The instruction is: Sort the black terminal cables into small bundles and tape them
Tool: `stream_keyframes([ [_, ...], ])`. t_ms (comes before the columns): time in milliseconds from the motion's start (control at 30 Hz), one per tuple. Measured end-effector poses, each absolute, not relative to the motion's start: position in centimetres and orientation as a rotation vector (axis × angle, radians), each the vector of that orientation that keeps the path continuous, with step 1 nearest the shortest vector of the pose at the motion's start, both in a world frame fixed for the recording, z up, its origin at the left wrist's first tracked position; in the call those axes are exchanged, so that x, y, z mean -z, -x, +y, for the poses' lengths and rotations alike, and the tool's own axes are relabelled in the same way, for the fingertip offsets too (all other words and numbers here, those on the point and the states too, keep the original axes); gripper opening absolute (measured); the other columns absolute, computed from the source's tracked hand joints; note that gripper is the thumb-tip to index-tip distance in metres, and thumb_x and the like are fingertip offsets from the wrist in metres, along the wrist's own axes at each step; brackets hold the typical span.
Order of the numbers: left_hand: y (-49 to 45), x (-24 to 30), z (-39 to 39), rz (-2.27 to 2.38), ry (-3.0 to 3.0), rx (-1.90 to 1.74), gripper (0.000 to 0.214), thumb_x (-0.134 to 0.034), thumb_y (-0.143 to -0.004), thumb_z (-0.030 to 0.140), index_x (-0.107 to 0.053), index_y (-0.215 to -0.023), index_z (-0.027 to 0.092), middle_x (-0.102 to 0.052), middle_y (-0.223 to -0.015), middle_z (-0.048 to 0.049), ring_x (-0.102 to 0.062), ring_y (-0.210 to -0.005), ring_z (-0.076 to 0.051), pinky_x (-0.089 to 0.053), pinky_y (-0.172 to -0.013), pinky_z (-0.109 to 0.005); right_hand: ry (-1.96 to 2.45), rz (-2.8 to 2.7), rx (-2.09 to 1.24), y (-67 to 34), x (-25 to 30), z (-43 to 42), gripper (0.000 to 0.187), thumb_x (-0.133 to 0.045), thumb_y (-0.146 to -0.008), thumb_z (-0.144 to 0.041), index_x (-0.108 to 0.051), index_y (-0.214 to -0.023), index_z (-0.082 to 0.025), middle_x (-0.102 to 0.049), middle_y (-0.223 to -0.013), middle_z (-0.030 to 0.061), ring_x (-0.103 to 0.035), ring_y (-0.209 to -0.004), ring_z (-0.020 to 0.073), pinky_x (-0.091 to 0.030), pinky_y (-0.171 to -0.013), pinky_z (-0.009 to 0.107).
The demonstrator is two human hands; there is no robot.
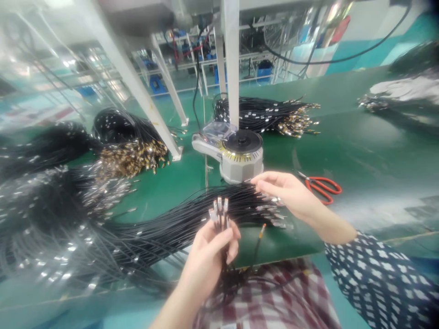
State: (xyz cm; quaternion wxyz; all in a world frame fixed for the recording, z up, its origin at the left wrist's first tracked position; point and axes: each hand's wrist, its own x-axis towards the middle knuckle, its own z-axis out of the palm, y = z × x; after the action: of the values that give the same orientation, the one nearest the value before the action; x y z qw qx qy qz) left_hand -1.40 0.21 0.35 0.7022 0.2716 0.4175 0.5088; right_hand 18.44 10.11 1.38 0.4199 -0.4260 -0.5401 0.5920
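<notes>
My left hand [211, 249] is closed around a small bunch of thin black cables [219, 212], their silver-labelled ends sticking up above my fingers. My right hand [286, 192] reaches forward to the front of a grey tape dispenser [236, 153], fingertips pinched together at its outlet; what they pinch is too small to make out. Beneath both hands a wide sheaf of black cables [164, 228] lies across the green table [360, 151]. One cable with a gold connector [262, 228] hangs off the table's near edge.
Red-handled scissors [322, 187] lie right of my right hand. Bundles of black cables with gold ends [132, 155] sit at the left, and another bundle [270, 116] lies behind the dispenser. White frame posts [233, 64] rise from the table. More cables [398, 91] lie far right.
</notes>
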Motion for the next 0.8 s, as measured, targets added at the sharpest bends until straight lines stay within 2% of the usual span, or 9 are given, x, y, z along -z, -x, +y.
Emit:
stream_keyframes([
  [200,1.6,0.1,0.2,0.953,-0.550,-1.141,0.016,-0.076,-0.071,0.023,-0.069,-0.077,0.010,-0.065,-0.067,-0.0054,-0.056,-0.051,-0.012,-0.042,-0.050,-0.024,1.162,-1.260,-1.274,-17.3,-1.9,11.4,0.028,-0.074,-0.069,-0.037,-0.071,-0.083,-0.013,-0.064,-0.068,0.0005,-0.047,-0.052,0.0076,-0.042,-0.055,0.024],
  [333,1.5,-0.2,0.1,1.039,-0.575,-1.108,0.022,-0.076,-0.072,0.023,-0.068,-0.086,0.008,-0.067,-0.061,-0.0056,-0.060,-0.051,-0.014,-0.046,-0.053,-0.026,1.182,-1.536,-1.268,-17.3,-2.0,10.5,0.028,-0.070,-0.074,-0.041,-0.071,-0.083,-0.014,-0.071,-0.075,0.0061,-0.060,-0.062,0.0151,-0.049,-0.060,0.029],
  [400,1.3,-0.2,0.2,1.060,-0.576,-1.110,0.022,-0.076,-0.072,0.022,-0.066,-0.087,0.010,-0.069,-0.062,-0.0066,-0.063,-0.052,-0.016,-0.047,-0.053,-0.026,1.286,-1.709,-1.016,-19.3,-1.5,10.8,0.027,-0.063,-0.080,-0.040,-0.071,-0.087,-0.015,-0.074,-0.086,0.0087,-0.065,-0.075,0.0204,-0.052,-0.072,0.034],
  [467,1.2,-0.2,0.3,1.069,-0.577,-1.111,0.019,-0.076,-0.072,0.020,-0.063,-0.084,0.011,-0.070,-0.065,-0.0073,-0.065,-0.055,-0.018,-0.048,-0.054,-0.027,1.554,-1.840,-0.528,-22.6,-0.3,11.4,0.027,-0.056,-0.084,-0.035,-0.071,-0.094,-0.016,-0.073,-0.097,0.0106,-0.066,-0.087,0.0253,-0.050,-0.081,0.039],
  [533,1.2,-0.1,0.3,1.067,-0.595,-1.116,0.016,-0.075,-0.074,0.020,-0.062,-0.080,0.012,-0.069,-0.064,-0.0056,-0.064,-0.054,-0.016,-0.047,-0.054,-0.026,1.924,-1.980,-0.102,-26.2,1.3,11.9,0.031,-0.052,-0.085,-0.033,-0.070,-0.103,-0.014,-0.068,-0.111,0.0157,-0.064,-0.096,0.0331,-0.049,-0.081,0.045],
  [567,1.2,-0.1,0.3,1.063,-0.610,-1.120,0.015,-0.074,-0.075,0.021,-0.063,-0.079,0.012,-0.067,-0.062,-0.0041,-0.062,-0.053,-0.014,-0.046,-0.054,-0.025,2.069,-2.031,0.005,-27.9,2.2,12.1,0.034,-0.051,-0.085,-0.033,-0.069,-0.104,-0.012,-0.066,-0.112,0.0186,-0.062,-0.099,0.0363,-0.049,-0.080,0.046],
  [633,1.2,0.0,0.4,1.043,-0.639,-1.121,0.014,-0.073,-0.076,0.022,-0.065,-0.078,0.011,-0.064,-0.060,-0.0015,-0.058,-0.050,-0.011,-0.043,-0.053,-0.023,2.149,-2.035,0.004,-30.4,3.7,11.8,0.037,-0.050,-0.085,-0.034,-0.069,-0.105,-0.009,-0.065,-0.108,0.0216,-0.064,-0.093,0.0377,-0.050,-0.075,0.046],
  [800,1.5,0.2,0.5,1.004,-0.587,-1.063,0.014,-0.071,-0.078,0.023,-0.069,-0.082,0.010,-0.064,-0.067,-0.0035,-0.056,-0.051,-0.010,-0.040,-0.053,-0.023,2.209,-1.964,-0.090,-32.4,4.8,10.3,0.038,-0.044,-0.088,-0.036,-0.065,-0.112,-0.016,-0.062,-0.115,0.0177,-0.065,-0.092,0.0322,-0.050,-0.079,0.042],
])
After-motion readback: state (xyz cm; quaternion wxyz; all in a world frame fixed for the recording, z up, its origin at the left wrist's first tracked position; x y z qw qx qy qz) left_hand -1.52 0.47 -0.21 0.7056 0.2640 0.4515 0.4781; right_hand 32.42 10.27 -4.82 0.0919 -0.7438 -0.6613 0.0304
